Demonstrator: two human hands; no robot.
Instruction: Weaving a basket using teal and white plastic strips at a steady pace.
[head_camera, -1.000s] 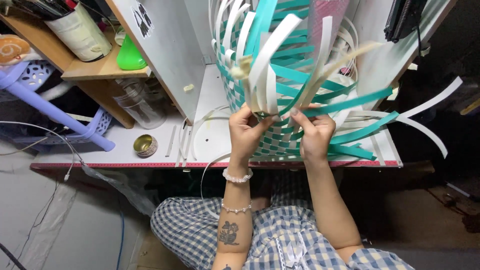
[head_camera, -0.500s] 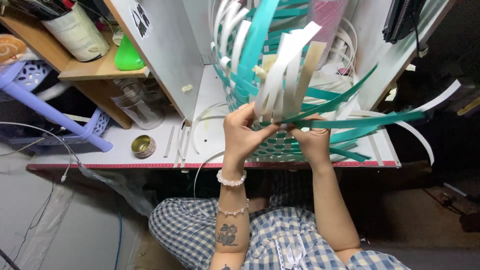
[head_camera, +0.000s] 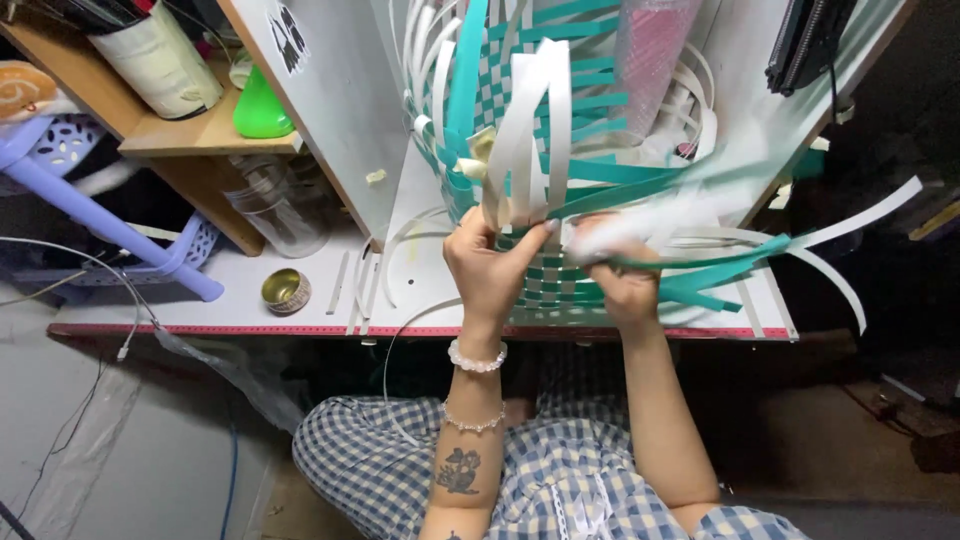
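A half-woven basket (head_camera: 560, 150) of teal and white flat strips lies on the white worktable (head_camera: 240, 290), its loose strip ends fanning outward. My left hand (head_camera: 492, 262) grips the basket's woven edge, pinching a bunch of white strips (head_camera: 530, 130) that stand up from it. My right hand (head_camera: 618, 270) is closed around a white strip (head_camera: 680, 210) that streaks to the right in motion blur, beside teal strips (head_camera: 720, 275).
A small round gold tin (head_camera: 286, 291) and several loose white strips (head_camera: 355, 285) lie on the table to the left. A wooden shelf (head_camera: 200, 135) holds a green object (head_camera: 258, 108) and a cup. A purple plastic stool (head_camera: 90, 215) stands at far left.
The basket has been turned and pushed farther from me. My right hand has pulled a white strip out to the right, while the left hand moved up onto the rim.
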